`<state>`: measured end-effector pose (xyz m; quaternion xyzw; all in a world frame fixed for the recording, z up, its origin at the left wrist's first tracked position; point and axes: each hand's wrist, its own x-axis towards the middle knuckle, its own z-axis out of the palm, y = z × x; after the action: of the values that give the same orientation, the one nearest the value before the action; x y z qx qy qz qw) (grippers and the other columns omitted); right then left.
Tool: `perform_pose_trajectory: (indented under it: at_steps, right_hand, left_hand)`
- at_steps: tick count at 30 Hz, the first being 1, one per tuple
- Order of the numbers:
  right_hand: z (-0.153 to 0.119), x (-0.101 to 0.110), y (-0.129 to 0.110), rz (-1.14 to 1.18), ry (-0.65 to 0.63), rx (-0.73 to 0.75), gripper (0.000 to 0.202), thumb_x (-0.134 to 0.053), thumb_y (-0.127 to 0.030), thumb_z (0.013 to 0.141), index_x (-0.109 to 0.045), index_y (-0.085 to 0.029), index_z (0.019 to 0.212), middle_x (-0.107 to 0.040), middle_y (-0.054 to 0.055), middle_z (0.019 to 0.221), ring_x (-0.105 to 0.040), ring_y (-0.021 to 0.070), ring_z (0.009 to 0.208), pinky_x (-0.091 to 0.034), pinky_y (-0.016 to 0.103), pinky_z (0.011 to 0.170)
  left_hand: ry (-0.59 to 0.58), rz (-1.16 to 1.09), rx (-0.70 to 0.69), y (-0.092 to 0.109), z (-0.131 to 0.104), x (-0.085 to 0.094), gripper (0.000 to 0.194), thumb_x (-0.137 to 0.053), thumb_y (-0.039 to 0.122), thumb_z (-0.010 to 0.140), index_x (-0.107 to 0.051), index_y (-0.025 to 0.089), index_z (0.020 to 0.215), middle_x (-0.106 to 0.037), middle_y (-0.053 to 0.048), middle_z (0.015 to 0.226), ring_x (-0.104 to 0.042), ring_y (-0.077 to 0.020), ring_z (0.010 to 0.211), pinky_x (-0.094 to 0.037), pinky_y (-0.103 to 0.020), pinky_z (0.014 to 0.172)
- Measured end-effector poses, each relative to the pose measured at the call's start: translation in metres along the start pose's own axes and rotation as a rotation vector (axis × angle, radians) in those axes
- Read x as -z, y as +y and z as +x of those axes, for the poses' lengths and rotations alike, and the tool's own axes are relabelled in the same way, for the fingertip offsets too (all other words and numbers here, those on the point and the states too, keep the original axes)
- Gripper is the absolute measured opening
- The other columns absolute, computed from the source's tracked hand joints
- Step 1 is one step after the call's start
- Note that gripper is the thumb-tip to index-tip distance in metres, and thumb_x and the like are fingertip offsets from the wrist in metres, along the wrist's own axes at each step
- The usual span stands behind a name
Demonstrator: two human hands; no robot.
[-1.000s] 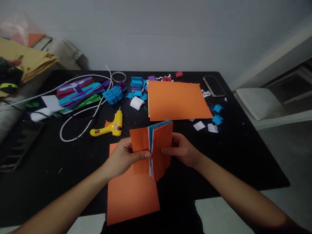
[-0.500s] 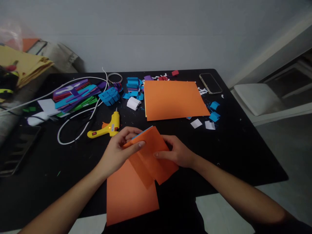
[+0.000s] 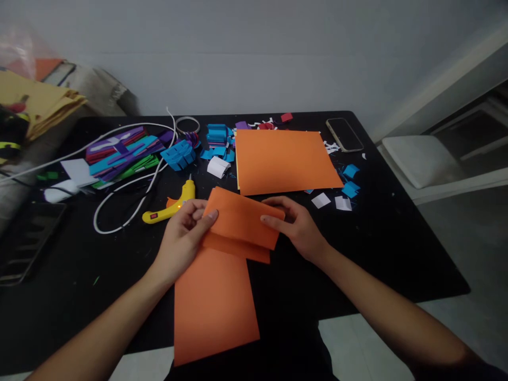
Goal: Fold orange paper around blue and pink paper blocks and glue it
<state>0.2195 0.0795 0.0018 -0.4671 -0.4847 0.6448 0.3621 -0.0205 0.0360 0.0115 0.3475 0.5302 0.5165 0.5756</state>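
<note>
A folded orange paper point(image 3: 242, 219) is held up between both hands above the table. My left hand point(image 3: 184, 230) grips its left end, thumb on the front face and fingers behind. At the right end my right hand point(image 3: 296, 227) pinches it, thumb in front, the other fingers partly hidden behind. Beneath lies a flat orange sheet point(image 3: 216, 312), reaching past the table's front edge. Just beyond my left hand rests a yellow glue gun point(image 3: 174, 206).
Orange sheets point(image 3: 288, 161) lie at the back, beside a phone point(image 3: 344, 135). Bundled coloured strips point(image 3: 125, 156), blue folded pieces point(image 3: 178, 155) and a white cable point(image 3: 99, 203) are at the left. Small white point(image 3: 320, 200) and blue scraps point(image 3: 351, 189) lie at the right.
The folded orange paper has turned from steeply slanted to nearly level, and its lower end has swung up to the right. My right hand has moved slightly up and right; the blue edge no longer shows.
</note>
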Motion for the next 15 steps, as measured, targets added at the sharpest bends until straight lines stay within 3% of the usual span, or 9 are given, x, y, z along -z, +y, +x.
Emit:
perform_pose_trajectory:
  at_steps: [5, 15]
  right_hand:
    - [-0.0005, -0.0001, -0.0005, 0.154, 0.045, 0.016, 0.047, -0.086, -0.036, 0.081, -0.062, -0.029, 0.121, -0.078, 0.003, 0.102, -0.075, 0.0249, 0.1, -0.061, 0.045, 0.093]
    - [0.0016, 0.0023, -0.0007, 0.132, 0.087, 0.073, 0.048, -0.088, -0.036, 0.08, -0.066, -0.025, 0.121, -0.08, 0.002, 0.093, -0.077, 0.0246, 0.094, -0.06, 0.046, 0.097]
  left_hand:
    - [0.034, -0.089, 0.028, -0.0036, 0.0038, 0.0015, 0.031, -0.082, 0.038, 0.086, -0.062, 0.022, 0.102, -0.076, 0.0, 0.082, -0.074, -0.0182, 0.07, -0.059, -0.028, 0.067]
    - [-0.033, -0.129, 0.091, -0.0013, 0.0069, 0.0011, 0.041, -0.078, 0.028, 0.084, -0.062, 0.022, 0.121, -0.08, -0.006, 0.102, -0.078, -0.0254, 0.091, -0.063, -0.037, 0.081]
